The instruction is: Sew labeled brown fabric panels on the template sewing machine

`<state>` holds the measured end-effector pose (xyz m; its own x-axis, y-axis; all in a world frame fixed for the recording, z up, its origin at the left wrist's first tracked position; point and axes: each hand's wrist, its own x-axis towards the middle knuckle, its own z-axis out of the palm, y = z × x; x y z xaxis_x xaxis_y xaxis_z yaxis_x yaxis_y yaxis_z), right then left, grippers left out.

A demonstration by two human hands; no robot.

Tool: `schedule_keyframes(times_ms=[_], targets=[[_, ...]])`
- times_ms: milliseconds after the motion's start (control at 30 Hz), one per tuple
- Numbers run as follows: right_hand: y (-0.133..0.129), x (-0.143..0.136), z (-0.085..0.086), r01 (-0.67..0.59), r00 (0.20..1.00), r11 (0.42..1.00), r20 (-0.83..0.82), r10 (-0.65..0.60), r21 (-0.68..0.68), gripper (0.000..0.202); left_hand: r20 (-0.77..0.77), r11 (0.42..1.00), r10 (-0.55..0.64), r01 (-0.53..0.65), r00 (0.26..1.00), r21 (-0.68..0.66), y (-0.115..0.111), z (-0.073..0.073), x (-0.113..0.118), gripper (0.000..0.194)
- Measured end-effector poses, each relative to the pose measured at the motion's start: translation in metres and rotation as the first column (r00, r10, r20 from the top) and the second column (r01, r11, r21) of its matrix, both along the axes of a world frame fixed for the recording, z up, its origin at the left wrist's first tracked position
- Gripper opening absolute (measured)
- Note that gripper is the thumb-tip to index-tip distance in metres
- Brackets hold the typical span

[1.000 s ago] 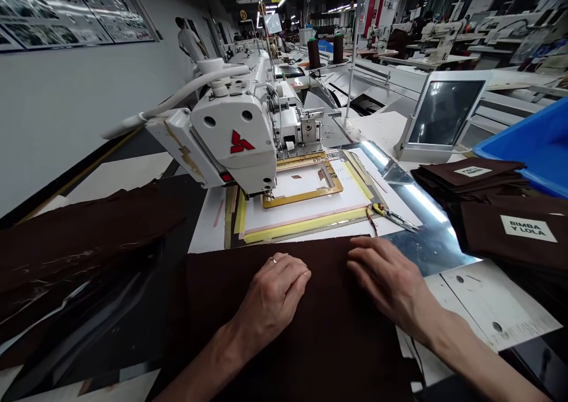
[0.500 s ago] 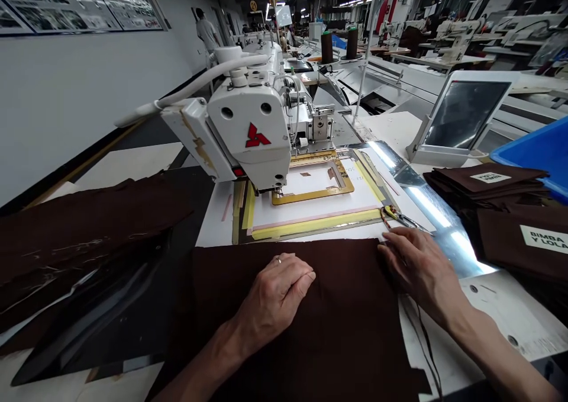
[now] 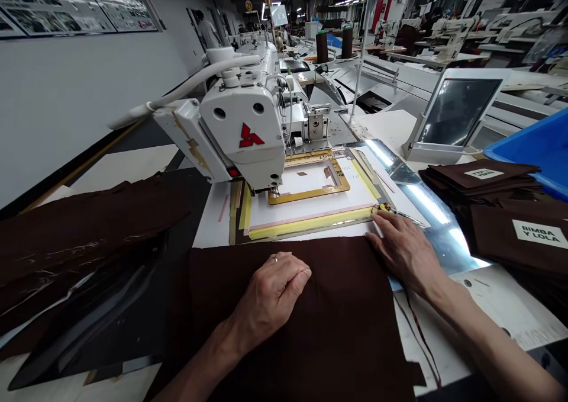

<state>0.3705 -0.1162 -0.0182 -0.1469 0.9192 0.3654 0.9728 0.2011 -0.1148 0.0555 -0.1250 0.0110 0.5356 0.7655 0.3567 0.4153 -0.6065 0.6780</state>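
Note:
A dark brown fabric panel (image 3: pixel 346 319) lies spread in front of me. On its upper middle rests my left hand (image 3: pixel 270 295), closed, thumb pressed to curled fingers; what they hold, if anything, is hidden. At the panel's upper right corner my right hand (image 3: pixel 406 248) is open, palm down. Its fingers reach to a pair of yellow-handled thread snips (image 3: pixel 385 207), while the thumb stays near the fabric edge. Beyond the panel, a sewing machine head (image 3: pixel 242 129) stands over a yellow metal frame (image 3: pixel 310 198) on a white template sheet (image 3: pixel 306 212).
Brown fabric pieces (image 3: pixel 89 230) lie at left. On the right are stacked brown pieces with a white printed label (image 3: pixel 539 234), a blue bin (image 3: pixel 532 147) and a screen (image 3: pixel 459 112). Thin brown cords (image 3: pixel 421 331) hang beside the panel. A person (image 3: pixel 207 32) stands far back.
My right hand has moved forward and left, its fingers now over the snips' handles. My left hand stays on the fabric. The whole view has shifted slightly.

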Motion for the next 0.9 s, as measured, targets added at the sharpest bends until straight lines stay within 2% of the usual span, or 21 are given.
schedule_keyframes(times_ms=[133, 367, 467, 567, 767, 900], targets=[[0.0, -0.006, 0.001, -0.035, 0.999, 0.999, 0.018, 0.035, -0.001, 0.034, -0.005, 1.0, 0.006, -0.006, 1.0, -0.006, 0.0, 0.0, 0.0, 0.016], [-0.033, -0.013, 0.008, -0.115, 0.991, 0.993, -0.068, 0.116, 0.01, 0.03, -0.013, 1.0, 0.017, -0.018, 1.0, -0.019, -0.002, 0.0, 0.0, 0.016], [-0.038, -0.013, 0.014, -0.108, 0.986, 0.994, -0.129, 0.104, -0.027, 0.028, -0.016, 1.0, 0.013, -0.014, 1.0, -0.018, -0.001, 0.0, 0.0, 0.016], [-0.03, -0.012, 0.016, -0.074, 0.991, 0.997, -0.117, 0.071, -0.022, 0.029, -0.024, 1.0, 0.018, -0.018, 1.0, -0.018, -0.002, 0.0, 0.0, 0.016], [0.0, -0.012, 0.012, -0.007, 0.999, 1.0, 0.043, 0.008, -0.01, 0.029, -0.035, 1.0, 0.025, -0.025, 0.999, -0.004, -0.004, 0.002, -0.001, 0.017], [0.007, -0.012, 0.012, 0.016, 0.997, 1.0, 0.078, -0.015, -0.019, 0.028, -0.033, 1.0, 0.025, -0.026, 0.999, -0.008, -0.005, 0.001, -0.001, 0.017]])
